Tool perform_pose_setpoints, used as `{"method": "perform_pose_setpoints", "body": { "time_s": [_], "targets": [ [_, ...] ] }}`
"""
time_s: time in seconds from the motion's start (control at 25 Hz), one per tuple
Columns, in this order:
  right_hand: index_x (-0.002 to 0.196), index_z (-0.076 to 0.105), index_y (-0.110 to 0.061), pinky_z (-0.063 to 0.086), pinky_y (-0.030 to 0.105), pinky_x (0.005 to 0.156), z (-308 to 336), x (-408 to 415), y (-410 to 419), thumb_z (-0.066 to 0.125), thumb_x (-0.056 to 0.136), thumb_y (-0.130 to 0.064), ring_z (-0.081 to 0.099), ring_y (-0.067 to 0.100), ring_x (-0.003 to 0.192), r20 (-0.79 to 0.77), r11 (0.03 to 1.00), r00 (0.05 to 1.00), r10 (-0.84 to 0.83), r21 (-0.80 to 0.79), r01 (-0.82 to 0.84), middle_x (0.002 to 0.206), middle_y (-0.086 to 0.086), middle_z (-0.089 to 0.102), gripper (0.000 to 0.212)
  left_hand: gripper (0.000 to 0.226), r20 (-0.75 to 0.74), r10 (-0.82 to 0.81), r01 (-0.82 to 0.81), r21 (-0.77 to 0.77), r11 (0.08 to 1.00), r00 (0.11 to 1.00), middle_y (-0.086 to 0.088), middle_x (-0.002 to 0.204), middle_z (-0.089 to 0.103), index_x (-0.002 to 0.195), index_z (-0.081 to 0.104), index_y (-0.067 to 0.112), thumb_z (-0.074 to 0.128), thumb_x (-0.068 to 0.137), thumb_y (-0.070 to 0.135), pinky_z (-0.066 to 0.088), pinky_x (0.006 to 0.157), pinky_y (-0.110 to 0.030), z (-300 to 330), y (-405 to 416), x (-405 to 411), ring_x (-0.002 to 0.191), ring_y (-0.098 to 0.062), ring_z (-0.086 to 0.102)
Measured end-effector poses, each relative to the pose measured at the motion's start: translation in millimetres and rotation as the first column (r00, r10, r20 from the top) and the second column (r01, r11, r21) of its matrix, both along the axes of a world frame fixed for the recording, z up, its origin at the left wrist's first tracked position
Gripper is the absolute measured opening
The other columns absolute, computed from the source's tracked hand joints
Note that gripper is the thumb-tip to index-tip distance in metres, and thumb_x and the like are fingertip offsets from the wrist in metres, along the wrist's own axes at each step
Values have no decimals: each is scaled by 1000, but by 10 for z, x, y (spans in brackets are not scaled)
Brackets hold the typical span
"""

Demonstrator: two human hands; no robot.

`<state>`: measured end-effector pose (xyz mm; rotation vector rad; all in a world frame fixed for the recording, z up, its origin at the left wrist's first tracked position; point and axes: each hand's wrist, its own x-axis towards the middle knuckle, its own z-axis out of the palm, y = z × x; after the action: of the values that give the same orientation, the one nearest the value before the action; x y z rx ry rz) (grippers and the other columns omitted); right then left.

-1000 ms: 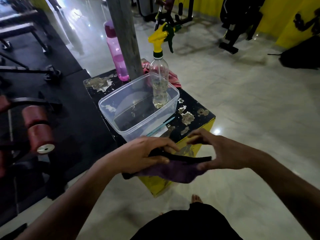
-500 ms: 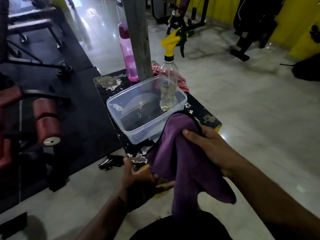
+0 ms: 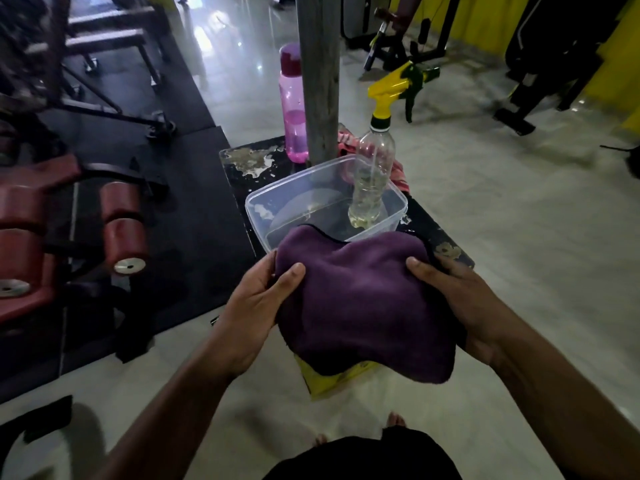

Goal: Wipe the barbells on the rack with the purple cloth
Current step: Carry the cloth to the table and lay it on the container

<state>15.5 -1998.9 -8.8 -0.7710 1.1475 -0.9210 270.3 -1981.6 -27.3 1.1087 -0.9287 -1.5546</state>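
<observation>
Both hands held the purple cloth (image 3: 360, 299) up, just in front of the clear tub (image 3: 263, 216). The left hand (image 3: 256, 306) pinched its left edge with curled fingers. The right hand (image 3: 464, 299) gripped its right edge. A spray bottle (image 3: 372, 174) stood inside the tub.

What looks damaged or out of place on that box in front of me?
The black box top has paint flaking off in pale patches. The spray bottle stands inside the clear tub, not on the box. Nothing looks spilled.
</observation>
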Motion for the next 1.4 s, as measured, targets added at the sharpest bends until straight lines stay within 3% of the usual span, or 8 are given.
{"method": "perform_pose_setpoints", "body": {
  "time_s": [0.16, 0.28, 0.44, 0.56, 0.84, 0.96, 1.08, 1.4],
  "targets": [
    [124, 64, -26, 58, 31, 73, -27, 19, -110, 67, 80, -10, 72, 17, 86, 195, 981, 962, -191, 14, 192, 103, -2, 75, 47, 71, -242, 9, -21, -45, 999, 970, -12, 114, 67, 123, 58, 27, 93, 62, 17, 58, 71, -32, 118, -6, 216, 92, -22, 69],
    [141, 50, -33, 61, 37, 85, -103, 26, -83, 70, 67, 15, 70, 21, 109, 118, 971, 991, -55, -225, 81, 131, -2, 64, 90, 108, -42, -106, 100, -119, 988, 993, -19, 123, 66, 137, 43, 54, 89, 59, -5, 58, 81, -46, 183, -5, 329, 104, -36, 68],
    [130, 63, -30, 57, 29, 94, 98, 44, -516, 78, 76, 10, 66, 9, 116, -444, 799, 878, 178, -456, -392, 126, -11, 68, 69, 75, 535, 63, 55, -202, 978, 842, -5, 113, 68, 119, 62, 40, 81, 68, -11, 61, 78, -45, 340, -338, 398, 99, -30, 72],
    [116, 70, -35, 49, 10, 93, 241, 162, -999, 78, 85, -9, 61, -8, 108, -754, 625, 656, 23, -502, -598, 110, -29, 66, 41, 62, 721, 260, -23, -320, 947, 642, 12, 120, 57, 110, 66, 43, 87, 68, 2, 62, 76, -34, 569, -603, 539, 87, -12, 72],
    [130, 58, -20, 34, 7, 87, 429, 504, -2004, 53, 100, -10, 48, 4, 105, -791, 359, 560, -247, -612, -705, 125, -1, 57, 32, 58, 893, 279, 132, -343, 930, 353, 25, 109, 65, 122, 67, 35, 87, 71, 14, 46, 85, -4, 760, -1166, 600, 95, 9, 62],
    [136, 52, -23, 39, 18, 95, 127, 598, -2166, 71, 87, -20, 52, 14, 112, -903, 337, 416, -110, -428, -839, 126, -1, 51, 52, 46, 928, 351, 171, -369, 914, 126, 24, 100, 64, 116, 70, 35, 83, 76, 15, 42, 83, -12, 487, -1339, 669, 92, 0, 55],
    [140, 38, -31, 40, 26, 87, -117, 681, -2319, 67, 87, -17, 47, 18, 115, -994, 312, 96, -52, -108, -944, 127, -1, 40, 63, 35, 954, 279, 170, -294, 940, 110, 24, 86, 63, 108, 73, 38, 82, 77, 27, 39, 80, -15, 195, -1469, 721, 94, -10, 53],
    [125, 57, -10, 46, 46, 98, -158, 967, -2593, 52, 75, -6, 48, 34, 116, -955, 141, 85, -285, -129, -982, 125, 14, 54, 51, 30, 951, 268, 225, -230, 947, -156, 14, 98, 70, 109, 64, 34, 52, 85, 46, 42, 88, -38, -48, -1642, 733, 90, -13, 63]
  ]
}}
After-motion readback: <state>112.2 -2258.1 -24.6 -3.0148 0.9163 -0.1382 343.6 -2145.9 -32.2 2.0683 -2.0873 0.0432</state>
